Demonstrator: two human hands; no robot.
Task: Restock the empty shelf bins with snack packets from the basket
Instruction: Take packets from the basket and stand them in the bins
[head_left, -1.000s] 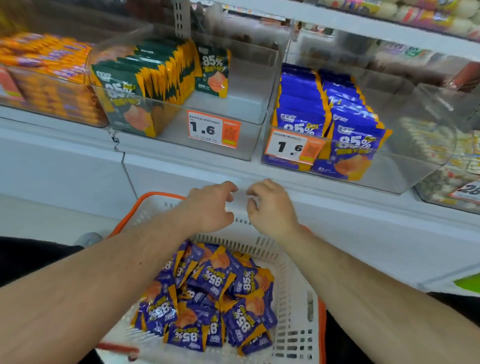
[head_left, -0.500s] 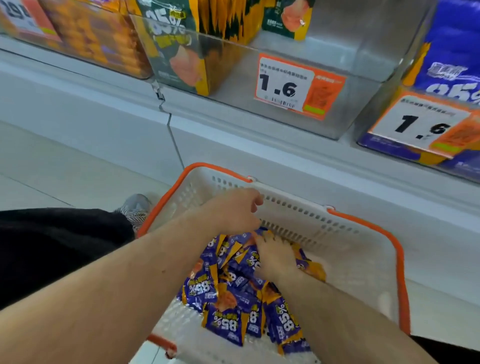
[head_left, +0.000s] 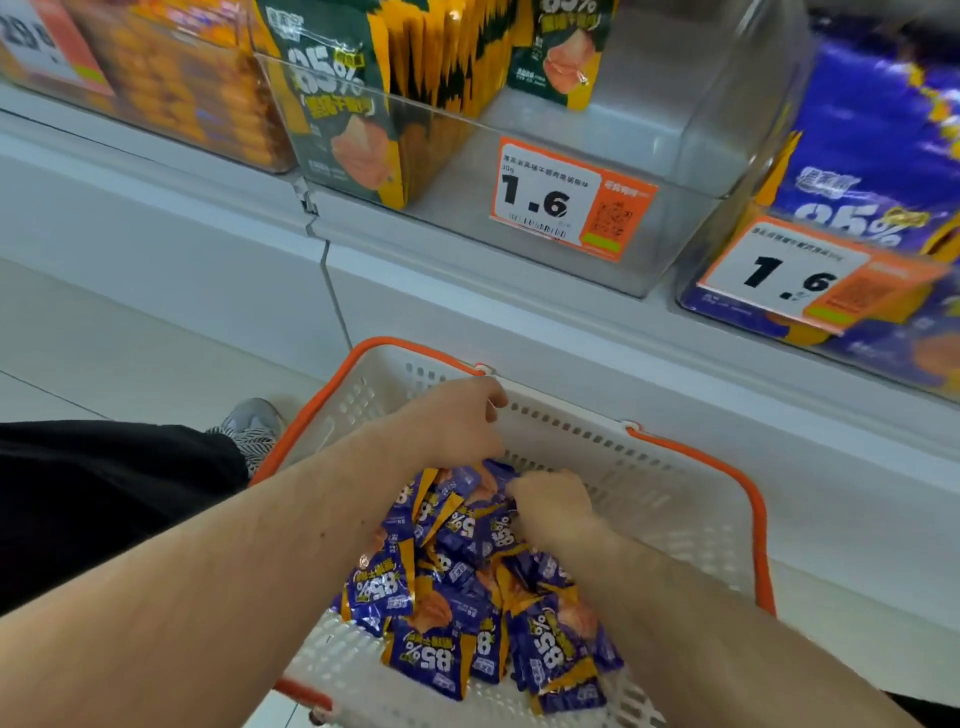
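Digging into the packets (head_left: 457, 587) mid-frame, right hand (head_left: 553, 506) grips some, left hand (head_left: 457, 423) curled empty; basket (head_left: 691, 499) full, restocking barely begun.

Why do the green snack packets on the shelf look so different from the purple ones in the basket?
The green packets stand upright in a neat row inside a clear bin, while the purple packets lie jumbled in a heap in the white basket. The green ones are dark green with yellow, and the heaped ones are purple with yellow. Nobody touches the green ones, but the right hand reaches into the purple heap. Both show a big 85%.
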